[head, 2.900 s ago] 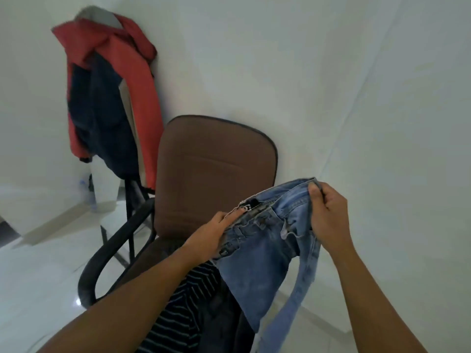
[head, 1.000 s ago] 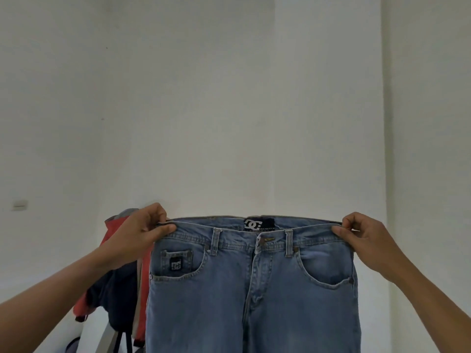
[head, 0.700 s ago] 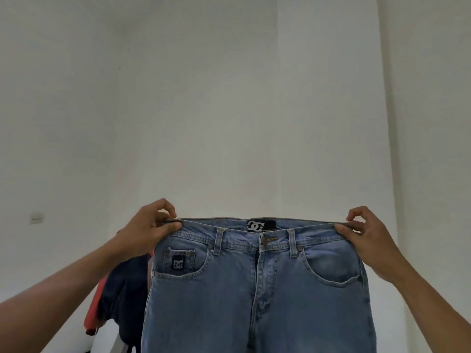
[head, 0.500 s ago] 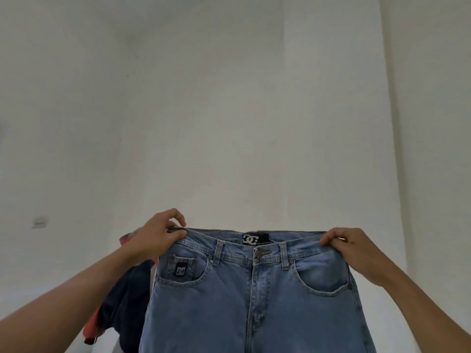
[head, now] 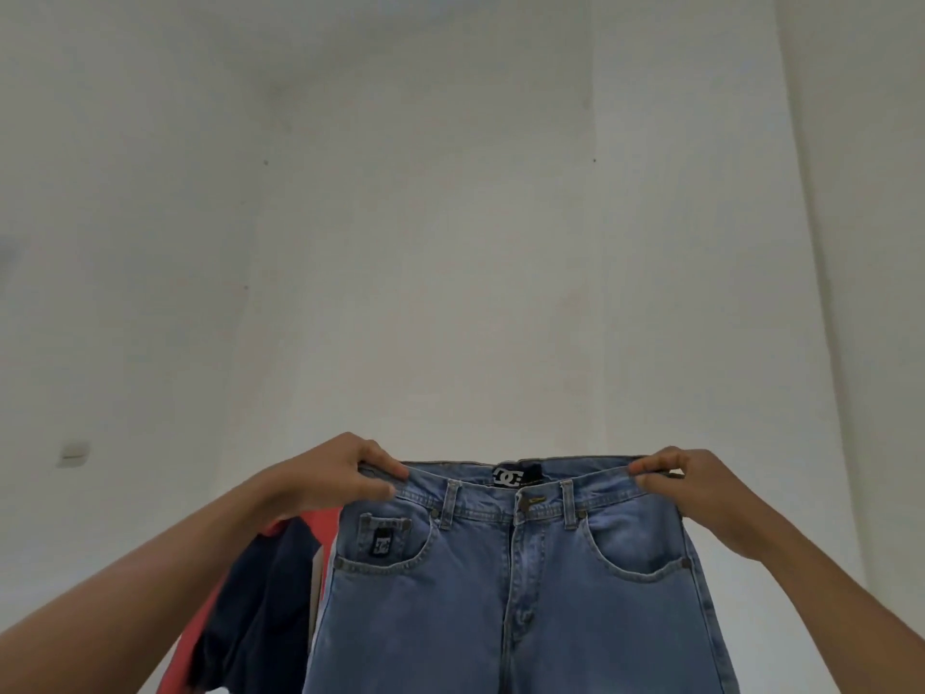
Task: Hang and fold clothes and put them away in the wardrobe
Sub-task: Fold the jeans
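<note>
A pair of light blue jeans hangs in front of me, front side facing me, waistband spread flat and level. My left hand pinches the waistband at its left end. My right hand pinches the waistband at its right end. The legs drop out of view below the frame. A black label sits at the middle of the waistband, a small black patch on the left pocket.
A red and navy jacket hangs behind the jeans at lower left, partly hidden by my left arm. White walls fill the view, with a corner on the right and a small wall switch at left.
From bunched above the chair, the jeans were raised and spread out by the waistband. In the last second both hands stayed at the waistband ends, shifting only slightly with the view.
</note>
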`<state>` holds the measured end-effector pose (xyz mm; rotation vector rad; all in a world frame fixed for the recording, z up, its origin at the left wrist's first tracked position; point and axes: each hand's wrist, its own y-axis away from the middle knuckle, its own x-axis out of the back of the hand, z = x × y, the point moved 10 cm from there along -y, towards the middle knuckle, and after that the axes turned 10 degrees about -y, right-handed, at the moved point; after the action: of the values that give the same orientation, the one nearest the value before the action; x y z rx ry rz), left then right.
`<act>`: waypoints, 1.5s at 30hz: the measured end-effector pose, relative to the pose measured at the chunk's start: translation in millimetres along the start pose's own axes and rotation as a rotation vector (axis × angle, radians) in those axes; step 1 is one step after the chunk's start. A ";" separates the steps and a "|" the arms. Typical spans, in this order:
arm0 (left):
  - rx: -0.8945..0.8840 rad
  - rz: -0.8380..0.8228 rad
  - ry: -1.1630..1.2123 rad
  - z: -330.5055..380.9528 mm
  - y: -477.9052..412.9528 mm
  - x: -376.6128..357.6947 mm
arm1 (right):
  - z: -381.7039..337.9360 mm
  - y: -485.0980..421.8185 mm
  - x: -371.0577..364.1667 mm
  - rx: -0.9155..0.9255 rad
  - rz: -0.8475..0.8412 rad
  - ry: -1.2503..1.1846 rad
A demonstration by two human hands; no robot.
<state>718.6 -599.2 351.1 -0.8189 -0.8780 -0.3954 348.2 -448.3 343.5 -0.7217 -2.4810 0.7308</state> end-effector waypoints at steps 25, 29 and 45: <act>-0.132 0.007 0.362 73.0 -16.3 3.1 | -133.0 10.9 -185.4 -0.035 -0.134 -0.186; -0.085 -0.034 0.725 75.3 -7.1 5.6 | -135.2 16.4 -179.6 0.020 -0.180 -0.186; -0.149 0.382 0.493 16.4 8.1 12.2 | -113.7 24.8 -148.5 0.089 -0.100 -0.458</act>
<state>722.3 -581.2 363.2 -0.9503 -0.2265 -0.3069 531.9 -477.5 375.0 -0.4280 -2.8403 1.0575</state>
